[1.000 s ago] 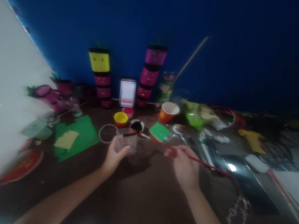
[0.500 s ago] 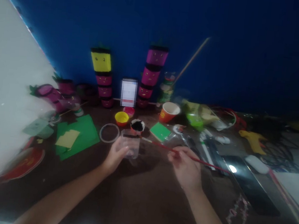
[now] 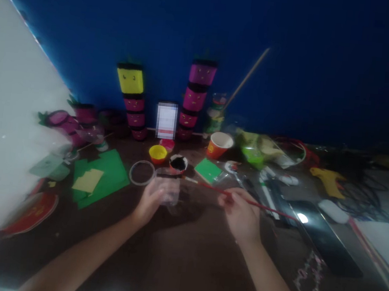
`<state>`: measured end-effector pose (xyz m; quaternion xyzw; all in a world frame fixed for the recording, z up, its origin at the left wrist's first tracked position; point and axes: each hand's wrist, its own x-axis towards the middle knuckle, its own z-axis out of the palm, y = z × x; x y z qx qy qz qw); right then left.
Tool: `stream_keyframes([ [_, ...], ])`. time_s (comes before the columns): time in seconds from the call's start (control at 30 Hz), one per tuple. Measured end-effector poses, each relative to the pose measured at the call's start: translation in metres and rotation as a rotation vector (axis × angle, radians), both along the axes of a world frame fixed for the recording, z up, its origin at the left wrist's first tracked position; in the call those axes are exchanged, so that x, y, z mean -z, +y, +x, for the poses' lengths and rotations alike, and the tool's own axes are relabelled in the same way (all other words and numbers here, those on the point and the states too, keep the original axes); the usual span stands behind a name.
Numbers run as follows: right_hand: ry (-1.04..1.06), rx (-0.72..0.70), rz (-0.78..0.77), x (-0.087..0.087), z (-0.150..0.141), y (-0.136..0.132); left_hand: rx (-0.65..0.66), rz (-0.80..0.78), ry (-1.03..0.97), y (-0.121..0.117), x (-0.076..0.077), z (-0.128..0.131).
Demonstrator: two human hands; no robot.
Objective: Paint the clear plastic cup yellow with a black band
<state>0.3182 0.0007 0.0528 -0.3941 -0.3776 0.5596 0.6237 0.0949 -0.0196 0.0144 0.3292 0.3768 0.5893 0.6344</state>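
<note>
Head view is showing a small, clear plastic container (image 3: 171, 196) with a black band across its far part, sitting near mid-bench in the grasp of the left hand (image 3: 151, 201). That hand is wrapping its left side, thumb lying along the near face; whether the base is touching the bench (image 3: 199, 266), I cannot tell. A thin paintbrush with a long red handle (image 3: 258, 204) is lying in the right hand (image 3: 240, 213), whose fingers are closing around the shaft in a pinch. Its long axis is running crosswise, bristle end pointing left and slightly away from the person, tail slanting right and nearer. The container is lying to the left of the right hand, with the brush bridging the gap; the tip is meeting or almost meeting the black band, blur hiding which. The left hand is nearer the container, the right hand standing well apart from it.

Just beyond the container, a small pot of black paint (image 3: 178, 163) is standing close; a clear round ring (image 3: 142, 173) is lying left of it, and a flat green block (image 3: 208, 170) is lying right, beyond the handle. The brush's tail is reaching over the glossy black slab (image 3: 330, 243). Dark bench surface is stretching between the forearms toward the near edge.
</note>
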Motion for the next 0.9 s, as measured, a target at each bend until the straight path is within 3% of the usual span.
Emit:
stream_keyframes([
  [0.5,0.076,0.007,-0.018,-0.004,0.000,-0.001,0.041,0.007,-0.085,-0.003,-0.006,-0.001],
  [0.9,0.097,-0.026,-0.058,-0.005,-0.005,-0.004,0.070,0.053,-0.078,-0.001,0.005,-0.005],
])
